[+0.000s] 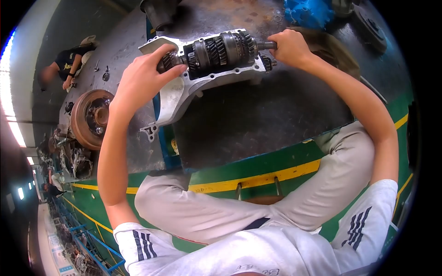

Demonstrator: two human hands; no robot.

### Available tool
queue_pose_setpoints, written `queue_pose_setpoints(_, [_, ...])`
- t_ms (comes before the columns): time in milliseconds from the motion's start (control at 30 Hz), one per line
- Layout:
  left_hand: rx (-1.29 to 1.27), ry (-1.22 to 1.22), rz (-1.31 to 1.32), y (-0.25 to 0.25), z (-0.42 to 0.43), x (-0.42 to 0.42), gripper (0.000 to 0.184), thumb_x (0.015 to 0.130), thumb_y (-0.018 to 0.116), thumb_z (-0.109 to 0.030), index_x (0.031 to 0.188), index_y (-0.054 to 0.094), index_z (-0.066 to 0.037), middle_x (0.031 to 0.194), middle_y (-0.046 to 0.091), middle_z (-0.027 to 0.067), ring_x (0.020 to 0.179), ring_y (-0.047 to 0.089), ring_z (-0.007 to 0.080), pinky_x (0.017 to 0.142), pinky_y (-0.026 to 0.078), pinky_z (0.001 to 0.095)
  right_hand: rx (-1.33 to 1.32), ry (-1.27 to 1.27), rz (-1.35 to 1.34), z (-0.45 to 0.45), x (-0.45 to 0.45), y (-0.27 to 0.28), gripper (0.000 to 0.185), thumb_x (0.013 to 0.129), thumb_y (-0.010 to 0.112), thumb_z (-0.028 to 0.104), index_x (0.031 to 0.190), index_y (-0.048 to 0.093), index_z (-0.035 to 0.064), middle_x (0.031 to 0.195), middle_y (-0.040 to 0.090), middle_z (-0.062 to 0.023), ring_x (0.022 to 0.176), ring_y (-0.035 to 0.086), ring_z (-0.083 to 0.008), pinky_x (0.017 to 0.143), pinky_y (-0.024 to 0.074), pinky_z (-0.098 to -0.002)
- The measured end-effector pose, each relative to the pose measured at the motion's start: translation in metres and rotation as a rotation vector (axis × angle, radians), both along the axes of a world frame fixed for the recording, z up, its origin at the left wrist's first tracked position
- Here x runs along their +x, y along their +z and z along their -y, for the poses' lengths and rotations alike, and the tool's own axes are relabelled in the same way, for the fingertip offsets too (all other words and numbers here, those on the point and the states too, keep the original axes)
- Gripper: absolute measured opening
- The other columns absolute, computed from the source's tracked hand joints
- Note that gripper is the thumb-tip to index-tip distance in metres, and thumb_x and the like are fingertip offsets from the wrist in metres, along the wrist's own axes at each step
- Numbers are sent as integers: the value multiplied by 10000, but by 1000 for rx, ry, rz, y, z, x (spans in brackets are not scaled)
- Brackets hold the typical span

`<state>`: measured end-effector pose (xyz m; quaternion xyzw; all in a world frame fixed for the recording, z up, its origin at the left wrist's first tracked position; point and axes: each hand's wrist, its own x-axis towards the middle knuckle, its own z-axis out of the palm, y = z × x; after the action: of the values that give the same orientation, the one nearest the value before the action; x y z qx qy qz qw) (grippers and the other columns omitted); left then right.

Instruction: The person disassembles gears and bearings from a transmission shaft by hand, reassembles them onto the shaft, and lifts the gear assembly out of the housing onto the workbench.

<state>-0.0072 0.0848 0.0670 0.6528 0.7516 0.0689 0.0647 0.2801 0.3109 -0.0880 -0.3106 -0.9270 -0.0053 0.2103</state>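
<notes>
A silver metal housing (177, 99) lies on the dark worktable, its open side facing up. Inside it sits a gear shaft (216, 51) with several dark toothed gears. My left hand (146, 73) is wrapped round the shaft's left end, thumb and fingers on either side of the gear there. At the other end, my right hand (290, 47) has its fingers closed on the thin splined tip of the shaft. A smaller gear end (268, 63) sticks out of the housing below my right hand.
A rusty round drum (87, 119) stands at the table's left. A person (69, 64) is at the far left edge. Blue plastic (309, 13), brown cloth (329, 50) and a dark round part (368, 28) lie at the upper right.
</notes>
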Motion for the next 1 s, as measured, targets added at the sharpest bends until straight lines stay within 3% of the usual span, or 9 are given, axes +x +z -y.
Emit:
queue_pose_setpoints(167, [49,-74,-181,-9,-10,8,558,922,700,-499,1345,613,-146,1055,732,168,931,700,337,850,520,410,42,15,-1,-4,0,0,182,781,788,218,935,784,121,846,742,-146,832,723,-352,743,589,-448])
queue_pose_setpoints(467, [-50,-22,-51,-14,-22,8,627,912,731,-494,1363,600,-79,1045,726,201,946,691,350,896,512,413,7,-8,-64,-3,-2,-2,209,767,785,201,954,794,108,843,739,-153,828,725,-344,753,591,-434])
queue_pose_setpoints(533, [-19,-156,-33,-14,-24,1,638,896,761,-452,1373,596,-63,1051,722,217,964,682,383,918,507,433,-2,-9,-54,-2,-3,-2,218,762,789,199,958,796,104,848,741,-155,830,726,-345,755,592,-435])
queue_pose_setpoints(667, [-80,-139,-32,-10,-29,1,627,887,776,-418,1367,600,-54,1069,717,235,988,671,418,928,503,450,-13,-11,-56,-1,-2,0,199,769,783,203,944,797,110,853,742,-159,829,727,-347,753,592,-439])
queue_pose_setpoints(833, [18,-276,-133,-6,-33,-5,588,904,756,-425,1334,625,-46,1077,718,243,1012,668,434,923,506,449,-69,-42,-62,-1,-1,-4,158,790,760,208,926,801,138,842,739,-165,828,729,-355,777,595,-446])
queue_pose_setpoints(1000, [45,-287,-183,-19,-31,-11,581,884,793,-421,1317,642,-64,982,733,233,870,701,426,825,545,439,-48,-34,-22,-1,-5,0,193,781,757,202,940,801,102,895,748,-184,872,732,-362,803,598,-446])
